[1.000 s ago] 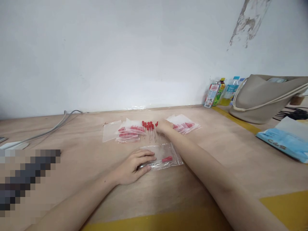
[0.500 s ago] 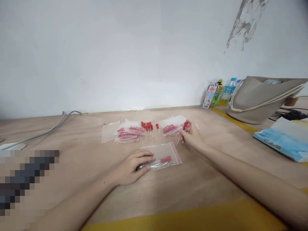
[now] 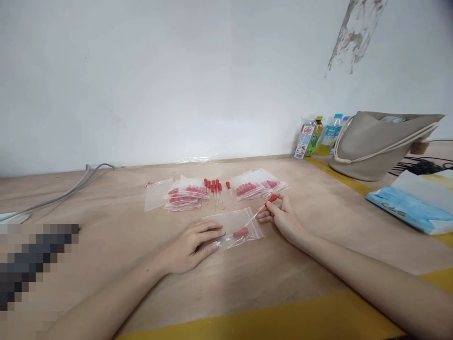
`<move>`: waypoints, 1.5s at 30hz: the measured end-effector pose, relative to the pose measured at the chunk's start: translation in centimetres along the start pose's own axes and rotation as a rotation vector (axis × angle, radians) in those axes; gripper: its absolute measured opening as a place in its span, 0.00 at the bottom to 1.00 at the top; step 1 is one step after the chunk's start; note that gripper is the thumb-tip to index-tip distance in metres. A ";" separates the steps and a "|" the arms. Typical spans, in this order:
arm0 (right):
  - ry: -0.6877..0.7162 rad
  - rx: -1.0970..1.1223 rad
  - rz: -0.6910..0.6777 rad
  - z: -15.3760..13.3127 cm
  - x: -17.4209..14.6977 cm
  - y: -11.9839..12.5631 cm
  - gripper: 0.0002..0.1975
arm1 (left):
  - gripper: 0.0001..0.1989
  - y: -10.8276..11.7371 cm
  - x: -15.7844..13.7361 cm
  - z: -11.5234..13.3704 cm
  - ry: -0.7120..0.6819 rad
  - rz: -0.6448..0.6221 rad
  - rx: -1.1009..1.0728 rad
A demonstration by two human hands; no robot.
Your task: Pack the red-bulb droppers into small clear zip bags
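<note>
A clear zip bag [image 3: 231, 219] lies flat in front of me, its zip end to the right, with one red-handled screwdriver [image 3: 240, 232] inside. My left hand [image 3: 198, 241] rests over the bag's left end, fingers and thumb holding it against the table. Between the fingertips of my right hand [image 3: 279, 215] is another small screwdriver [image 3: 271, 200], red handle up. Its thin shaft slants down left over the bag's zip end; whether the tip is inside the opening I cannot tell. Behind the bag lie several loose red-handled screwdrivers [image 3: 213, 185].
Filled zip bags are stacked at the left [image 3: 184, 200] and right [image 3: 253, 186] of the loose pieces. A flat bag [image 3: 157, 194] lies further left. Drink bottles [image 3: 327, 139], a grey bag [image 3: 375, 146] and a blue packet [image 3: 406, 210] stand right. A cable [image 3: 71, 189] runs at left.
My right hand has brought the screwdriver down and left, from beside the right stack to the zip end of the bag. My left hand stays on the bag.
</note>
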State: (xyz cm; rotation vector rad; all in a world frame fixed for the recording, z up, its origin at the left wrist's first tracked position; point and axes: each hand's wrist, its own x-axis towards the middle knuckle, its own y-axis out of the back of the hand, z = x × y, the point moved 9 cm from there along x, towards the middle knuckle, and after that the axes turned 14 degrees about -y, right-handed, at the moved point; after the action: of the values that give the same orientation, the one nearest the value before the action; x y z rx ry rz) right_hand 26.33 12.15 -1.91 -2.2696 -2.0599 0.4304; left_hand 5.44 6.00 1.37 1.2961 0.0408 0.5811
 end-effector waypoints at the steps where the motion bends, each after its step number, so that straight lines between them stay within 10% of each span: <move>1: -0.001 -0.008 -0.014 0.0 -0.1 -0.1 0.19 | 0.18 0.0 0.0 0.0 -0.003 0.008 -0.004; 25: -0.102 -0.093 -0.089 0.7 -0.2 -0.2 0.17 | 0.22 -0.1 -0.3 -0.2 0.057 0.001 -0.002; 32: 0.117 -0.734 -0.208 -0.5 -0.5 -0.8 0.11 | 0.23 0.0 -0.1 -0.2 0.054 -0.006 0.011; 45: 0.446 -0.987 -0.362 -0.9 -2.6 -4.8 0.09 | 0.22 -0.2 -0.1 -0.4 0.032 -0.003 0.024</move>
State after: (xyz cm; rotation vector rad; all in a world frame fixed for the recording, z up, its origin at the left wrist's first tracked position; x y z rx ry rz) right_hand 21.70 10.29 0.46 -1.9038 -2.6125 -1.2351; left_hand 5.33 6.26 1.07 1.3101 0.0765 0.6010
